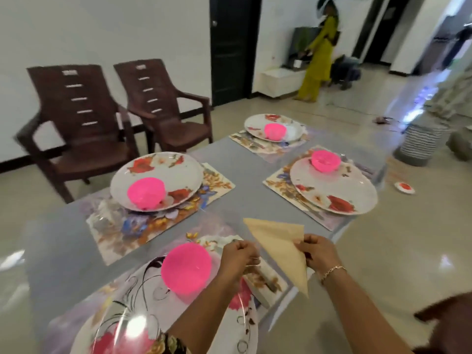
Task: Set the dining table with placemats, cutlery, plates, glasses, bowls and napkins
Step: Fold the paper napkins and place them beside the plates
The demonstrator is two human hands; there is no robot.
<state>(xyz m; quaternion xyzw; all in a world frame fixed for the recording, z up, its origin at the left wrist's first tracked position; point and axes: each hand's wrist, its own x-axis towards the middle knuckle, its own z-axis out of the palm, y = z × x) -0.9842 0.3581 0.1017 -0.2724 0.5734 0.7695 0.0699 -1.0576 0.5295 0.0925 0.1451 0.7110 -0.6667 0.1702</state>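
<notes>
On the grey table (242,172) lie several floral placemats, each with a flowered plate and a pink bowl. The nearest bowl (186,268) sits on the near plate (143,325), just left of my hands. My right hand (316,254) pinches a beige napkin (278,246) folded into a triangle, held above the near placemat (265,279). My left hand (237,256) is curled shut just left of the napkin's edge; I cannot tell whether it touches the napkin. Other settings: left plate (155,172) with bowl (145,192), right plate (339,187) with bowl (325,160), far plate (293,129) with bowl (274,131).
Two brown plastic chairs (84,118) (163,98) stand by the wall beyond the table's left side. A person in yellow-green clothes (316,57) stands in the background. A striped basket (419,146) and a small dish (404,187) are on the floor at right.
</notes>
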